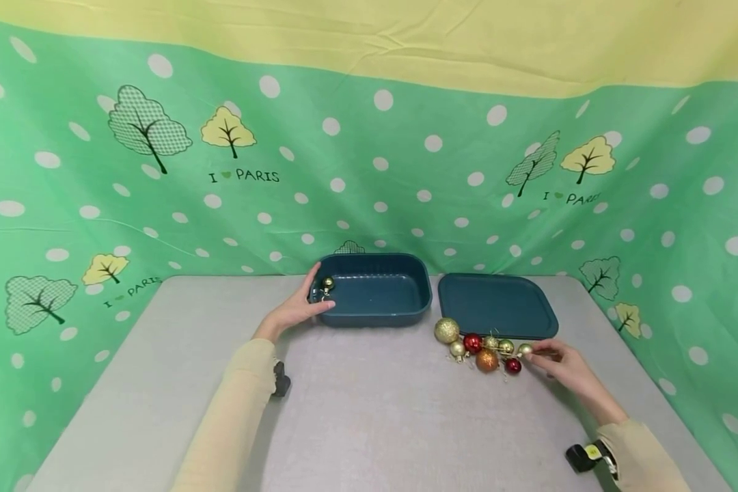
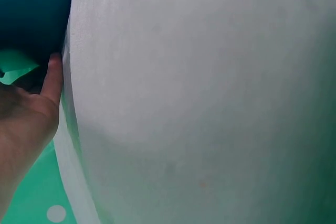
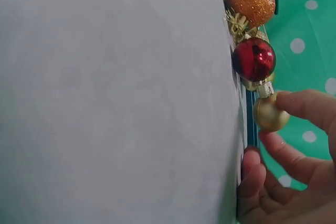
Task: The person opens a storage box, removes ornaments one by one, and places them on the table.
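Observation:
My left hand (image 1: 295, 307) holds the left end of a dark blue rectangular box (image 1: 378, 319), thumb at the front corner and fingers along its left side. Inside the box, near that end, lies a small shiny gold bauble (image 1: 328, 281). Between thumb and finger, my right hand (image 1: 567, 367) pinches a small matte gold bauble (image 3: 270, 114) at the right edge of a cluster of ornaments. Close beside it sit a red bauble (image 3: 254, 59) and an orange glitter bauble (image 3: 250, 2). The left wrist view shows mostly tabletop, with the box (image 2: 31, 14) at its edge.
A flat dark blue lid (image 1: 497, 304) lies to the right of the box, behind the cluster. A larger gold glitter bauble (image 1: 447, 331) and another red bauble (image 1: 473, 343) form the cluster's left part. Green dotted cloth (image 1: 369, 164) hangs behind the grey table (image 1: 393, 410).

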`<state>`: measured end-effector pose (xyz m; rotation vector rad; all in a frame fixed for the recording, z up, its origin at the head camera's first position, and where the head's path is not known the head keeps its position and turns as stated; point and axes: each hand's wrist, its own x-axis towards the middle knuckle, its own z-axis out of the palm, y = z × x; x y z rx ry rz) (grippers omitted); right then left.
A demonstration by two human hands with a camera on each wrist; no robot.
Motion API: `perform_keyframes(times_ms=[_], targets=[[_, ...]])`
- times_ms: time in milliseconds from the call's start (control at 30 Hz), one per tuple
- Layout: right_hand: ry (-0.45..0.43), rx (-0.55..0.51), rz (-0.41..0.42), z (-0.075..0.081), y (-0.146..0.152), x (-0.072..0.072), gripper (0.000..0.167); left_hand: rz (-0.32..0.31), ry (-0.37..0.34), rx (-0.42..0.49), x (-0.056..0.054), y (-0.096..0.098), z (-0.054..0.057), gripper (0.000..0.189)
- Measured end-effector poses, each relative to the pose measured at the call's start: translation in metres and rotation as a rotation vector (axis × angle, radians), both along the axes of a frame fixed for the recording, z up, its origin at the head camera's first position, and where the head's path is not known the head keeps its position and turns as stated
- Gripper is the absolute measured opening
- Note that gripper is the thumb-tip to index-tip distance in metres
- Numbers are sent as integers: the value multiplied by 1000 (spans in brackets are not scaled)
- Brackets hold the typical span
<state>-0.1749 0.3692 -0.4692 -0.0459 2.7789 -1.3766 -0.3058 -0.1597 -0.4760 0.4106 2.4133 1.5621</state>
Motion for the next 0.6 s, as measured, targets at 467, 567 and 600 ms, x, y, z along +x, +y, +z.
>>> perform_keyframes(times_ms=[467,567,600], targets=[[1,59,47,14,-2,-7,35,1,-7,-3,1,0,1,101],[18,73,38,22,-6,-10,39,-1,-6,4,0,-1,0,102],[25,77,35,25,-8,-11,40,-1,-7,8,1,-1,1,103]])
